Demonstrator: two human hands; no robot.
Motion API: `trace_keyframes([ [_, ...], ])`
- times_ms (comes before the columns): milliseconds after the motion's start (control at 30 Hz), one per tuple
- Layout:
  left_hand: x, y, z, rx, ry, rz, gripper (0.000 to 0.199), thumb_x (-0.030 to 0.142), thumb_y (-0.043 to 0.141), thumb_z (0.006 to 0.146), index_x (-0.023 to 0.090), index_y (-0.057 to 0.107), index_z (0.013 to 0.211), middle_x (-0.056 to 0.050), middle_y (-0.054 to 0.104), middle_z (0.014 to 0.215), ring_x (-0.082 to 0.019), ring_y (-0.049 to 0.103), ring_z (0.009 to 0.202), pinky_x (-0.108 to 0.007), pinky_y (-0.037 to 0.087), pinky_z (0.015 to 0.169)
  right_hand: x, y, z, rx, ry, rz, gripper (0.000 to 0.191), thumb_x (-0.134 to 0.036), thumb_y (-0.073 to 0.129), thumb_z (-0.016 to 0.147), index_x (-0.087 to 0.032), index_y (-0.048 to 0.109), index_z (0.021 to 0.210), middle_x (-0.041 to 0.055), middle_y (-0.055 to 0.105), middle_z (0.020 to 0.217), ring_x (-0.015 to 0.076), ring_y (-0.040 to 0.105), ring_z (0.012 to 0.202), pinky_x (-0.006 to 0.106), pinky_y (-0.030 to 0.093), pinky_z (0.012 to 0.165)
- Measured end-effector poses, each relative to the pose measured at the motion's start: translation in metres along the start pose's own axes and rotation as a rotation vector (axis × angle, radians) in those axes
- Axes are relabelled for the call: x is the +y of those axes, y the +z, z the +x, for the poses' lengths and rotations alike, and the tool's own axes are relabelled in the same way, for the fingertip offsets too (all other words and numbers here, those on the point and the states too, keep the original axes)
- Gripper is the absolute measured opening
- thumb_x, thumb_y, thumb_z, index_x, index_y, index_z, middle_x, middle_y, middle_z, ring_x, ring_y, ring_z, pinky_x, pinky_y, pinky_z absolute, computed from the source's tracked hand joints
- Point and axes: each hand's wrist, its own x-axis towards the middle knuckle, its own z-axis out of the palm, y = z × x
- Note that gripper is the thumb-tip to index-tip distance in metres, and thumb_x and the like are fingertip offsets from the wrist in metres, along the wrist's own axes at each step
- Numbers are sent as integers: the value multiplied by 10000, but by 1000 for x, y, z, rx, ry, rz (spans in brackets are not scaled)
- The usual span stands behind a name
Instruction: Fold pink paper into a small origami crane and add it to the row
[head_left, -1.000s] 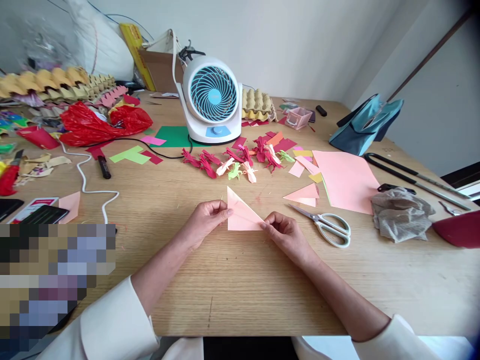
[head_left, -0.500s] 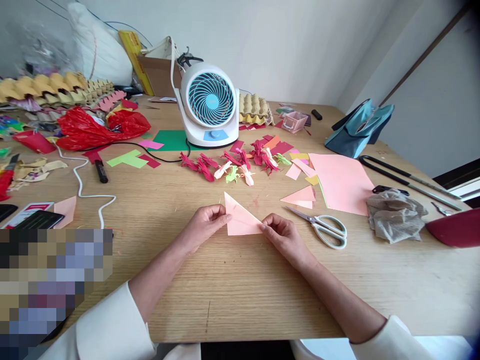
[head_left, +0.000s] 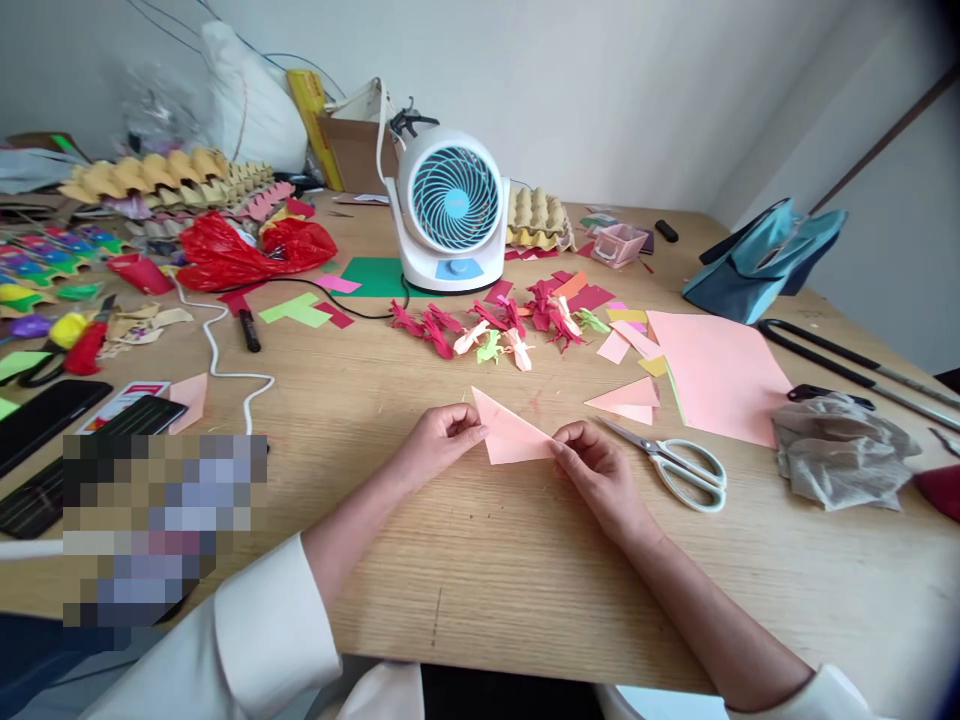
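A pink paper triangle [head_left: 510,432] is held just over the wooden table, between my two hands. My left hand [head_left: 448,437] pinches its left edge with thumb and fingers. The right corner is gripped between thumb and forefinger of my right hand [head_left: 596,470]. White-handled scissors [head_left: 679,465] lie to the right of that hand, blades pointing toward the upper left. Behind them rests another folded pink paper piece [head_left: 628,397]. Several small folded paper figures [head_left: 489,346] in red, pink and green are gathered beyond my hands.
A white fan [head_left: 454,205] stands at the back. On the right are a large pink sheet [head_left: 716,370], a grey crumpled cloth [head_left: 840,450] and a blue bag [head_left: 765,262]. A red plastic bag [head_left: 255,250], a marker [head_left: 250,330] and phones [head_left: 97,465] lie on the left.
The camera view has swung slightly left, so everything appears farther right. Both hands keep their pinch on the triangle, which is tilted a little differently.
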Motion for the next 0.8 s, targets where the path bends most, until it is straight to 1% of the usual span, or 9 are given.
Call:
trace_keyframes([
  [133,-2,2,0,-18,27,36,264,376,632,823,153,549,709,39,461,671,-99,426,631,-226,338,607,3,0,-1,-25,-10,34,346,-527,712,785,-207,580,788,-11,552,648,126,488,567,255,403,544],
  [267,0,6,-1,-10,8,55,241,363,632,804,155,554,710,33,487,653,-103,441,608,-230,351,586,6,-1,-2,-32,-10,27,330,-512,718,789,-206,593,791,-10,573,655,127,517,571,257,428,560],
  [367,-1,9,-2,13,-1,62,218,354,643,792,156,574,736,24,526,656,-103,460,597,-227,354,564,7,-2,-2,-8,-33,28,318,-500,714,799,-204,598,799,-6,583,658,130,532,578,257,436,562],
  [500,0,8,-3,22,-3,24,229,376,650,802,161,584,756,22,562,647,-97,491,565,-223,378,542,7,-2,-2,43,-107,39,266,-448,707,825,-204,604,803,-1,591,663,135,544,589,259,443,563],
  [600,6,7,-6,-34,-60,-20,295,434,647,817,151,613,744,8,585,620,-90,503,523,-225,386,518,8,-3,-3,94,-192,34,187,-377,690,856,-209,608,840,6,605,717,144,572,633,273,472,601],
  [667,11,7,-8,-108,-100,-65,326,463,661,814,142,641,765,-13,619,644,-87,520,523,-215,369,494,9,-5,-4,153,-289,-20,129,-328,674,872,-216,612,865,22,615,793,161,596,708,298,497,661],
  [733,15,8,-10,-196,-118,-146,359,491,680,806,137,667,861,-50,672,741,-95,567,569,-200,355,473,9,-6,-5,204,-414,-133,67,-275,657,880,-222,618,872,41,619,865,186,609,805,335,512,735],
  [800,16,9,-11,-262,-127,-255,436,524,699,790,139,666,994,-88,701,859,-115,613,634,-189,359,462,8,-6,-6,216,-537,-289,24,-214,642,879,-228,624,869,58,618,911,207,608,871,363,517,770],
])
